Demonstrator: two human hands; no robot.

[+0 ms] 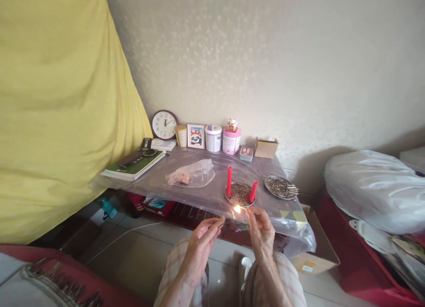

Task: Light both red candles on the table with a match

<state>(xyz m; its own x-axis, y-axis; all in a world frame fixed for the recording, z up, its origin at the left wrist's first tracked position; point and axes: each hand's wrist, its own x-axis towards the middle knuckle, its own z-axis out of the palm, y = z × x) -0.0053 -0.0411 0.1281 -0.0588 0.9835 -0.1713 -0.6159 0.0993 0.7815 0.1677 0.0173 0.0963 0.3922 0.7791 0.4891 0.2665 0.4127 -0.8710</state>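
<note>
A burning match (238, 209) is pinched in my right hand (262, 231), its bright flame pointing left, close to the table's front edge. My left hand (201, 245) is closed around a small matchbox (219, 223), mostly covered by the fingers. Just beyond the flame, a round metal plate (226, 196) carries a tall red candle (229, 181) on its left and a shorter, tilted red candle (253, 192) on its right. No flame shows on either candle. To the right, another metal plate (268, 184) holds many matchsticks (283, 188).
Plastic sheeting covers the low table (199, 198). On it lie a crumpled plastic bag (195, 172) and a green book (134, 166). A clock (165, 125), tins (213, 138) and a small carton (266, 148) line the wall. A cardboard box (317, 245) stands at right.
</note>
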